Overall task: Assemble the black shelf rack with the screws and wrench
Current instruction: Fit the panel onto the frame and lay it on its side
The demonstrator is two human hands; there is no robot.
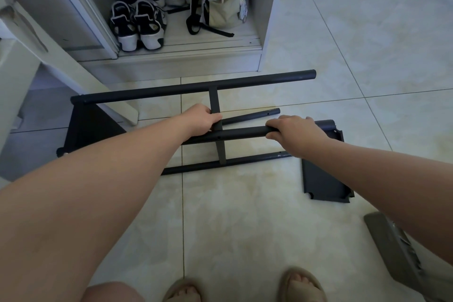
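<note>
The black shelf rack (196, 87) lies partly built on the tiled floor: long tubes joined by a flat crossbar (215, 103) and a black end panel (90, 122) at the left. My left hand (203, 119) grips the crossbar near its middle. My right hand (295, 133) curls over the right end of a middle tube (241, 132). A thinner loose tube (252, 116) lies just behind it. A second black end panel (323, 176) lies flat on the floor under my right forearm. No screws or wrench can be seen.
An open cupboard (267, 32) holds several shoes (137, 24) and a beige bag (223, 0). A pale slanted board (81, 76) leans at the left over the rack. A grey object (392, 245) lies at the lower right. My sandalled feet (245, 287) stand at the bottom edge.
</note>
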